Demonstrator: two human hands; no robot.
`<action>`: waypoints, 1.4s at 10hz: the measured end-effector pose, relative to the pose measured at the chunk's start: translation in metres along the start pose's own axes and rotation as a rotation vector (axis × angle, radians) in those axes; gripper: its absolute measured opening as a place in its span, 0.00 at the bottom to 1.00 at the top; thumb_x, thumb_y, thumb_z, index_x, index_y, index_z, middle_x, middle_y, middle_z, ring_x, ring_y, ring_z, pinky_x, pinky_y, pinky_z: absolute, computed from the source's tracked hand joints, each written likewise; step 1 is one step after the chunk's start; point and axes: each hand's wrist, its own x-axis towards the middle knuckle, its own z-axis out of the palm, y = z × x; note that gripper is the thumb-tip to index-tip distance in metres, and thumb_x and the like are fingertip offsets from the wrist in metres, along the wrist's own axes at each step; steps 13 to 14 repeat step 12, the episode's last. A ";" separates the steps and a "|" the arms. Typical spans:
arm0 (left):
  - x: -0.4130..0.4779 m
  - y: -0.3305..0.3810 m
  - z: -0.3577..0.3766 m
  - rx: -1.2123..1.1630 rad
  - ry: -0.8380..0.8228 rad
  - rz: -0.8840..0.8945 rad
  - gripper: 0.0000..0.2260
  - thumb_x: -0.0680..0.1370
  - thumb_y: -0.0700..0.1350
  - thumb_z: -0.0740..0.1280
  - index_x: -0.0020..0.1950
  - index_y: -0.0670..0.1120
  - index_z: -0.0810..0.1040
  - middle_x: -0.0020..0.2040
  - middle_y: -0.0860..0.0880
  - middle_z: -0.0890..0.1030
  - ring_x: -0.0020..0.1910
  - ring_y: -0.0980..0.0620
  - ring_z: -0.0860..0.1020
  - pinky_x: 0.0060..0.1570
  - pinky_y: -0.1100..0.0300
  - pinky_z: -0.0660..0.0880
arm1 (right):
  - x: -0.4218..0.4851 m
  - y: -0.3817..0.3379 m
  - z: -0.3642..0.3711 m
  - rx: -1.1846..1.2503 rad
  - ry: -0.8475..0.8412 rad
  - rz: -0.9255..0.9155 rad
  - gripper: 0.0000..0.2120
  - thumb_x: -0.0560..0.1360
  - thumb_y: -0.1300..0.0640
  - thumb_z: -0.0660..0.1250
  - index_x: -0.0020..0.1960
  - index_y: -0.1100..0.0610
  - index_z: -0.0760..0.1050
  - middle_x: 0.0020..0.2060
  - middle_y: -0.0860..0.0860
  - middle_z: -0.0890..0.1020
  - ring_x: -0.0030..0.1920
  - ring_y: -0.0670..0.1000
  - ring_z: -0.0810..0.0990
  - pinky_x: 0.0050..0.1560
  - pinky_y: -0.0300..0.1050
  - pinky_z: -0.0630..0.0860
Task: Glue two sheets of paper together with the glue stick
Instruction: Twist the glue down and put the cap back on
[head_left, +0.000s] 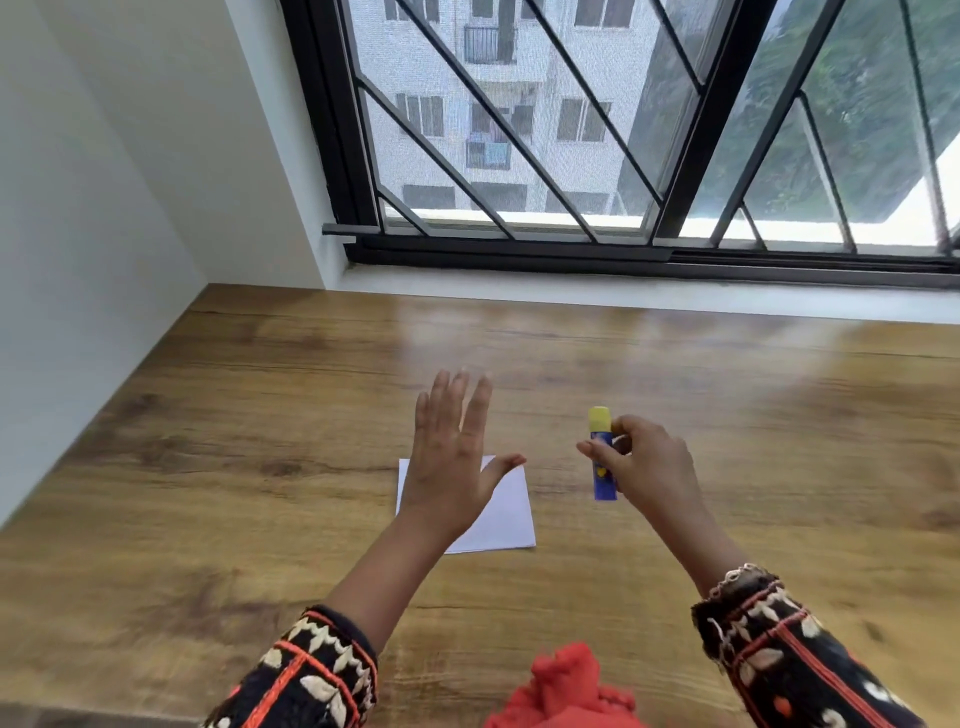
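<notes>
White paper (506, 512) lies under the spread left hand (449, 462); right hand (647, 465) fingers grip the glue stick (601, 457).

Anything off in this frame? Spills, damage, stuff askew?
Nothing stands out. White paper lies flat on the wooden table, slightly rotated. The left hand hovers open above it; the right hand holds the capped glue stick.
</notes>
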 end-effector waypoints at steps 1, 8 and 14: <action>-0.005 -0.003 0.005 0.027 -0.040 -0.028 0.36 0.75 0.62 0.54 0.74 0.49 0.40 0.77 0.45 0.42 0.72 0.52 0.32 0.70 0.57 0.30 | -0.005 0.012 0.019 -0.085 -0.052 0.047 0.18 0.69 0.46 0.69 0.48 0.59 0.71 0.39 0.55 0.81 0.42 0.57 0.79 0.37 0.45 0.66; -0.006 -0.006 0.023 -0.015 -0.057 -0.085 0.38 0.75 0.61 0.56 0.74 0.44 0.40 0.77 0.45 0.41 0.73 0.53 0.34 0.66 0.64 0.26 | -0.016 0.023 0.058 -0.238 -0.125 0.056 0.19 0.70 0.46 0.68 0.50 0.57 0.66 0.48 0.55 0.79 0.47 0.57 0.78 0.38 0.45 0.65; -0.006 -0.011 0.026 0.032 -0.012 -0.084 0.36 0.76 0.60 0.56 0.73 0.45 0.41 0.77 0.44 0.42 0.71 0.50 0.32 0.70 0.59 0.31 | -0.013 0.041 0.049 -0.221 -0.001 0.061 0.23 0.73 0.40 0.61 0.59 0.55 0.66 0.51 0.58 0.80 0.50 0.60 0.78 0.40 0.47 0.66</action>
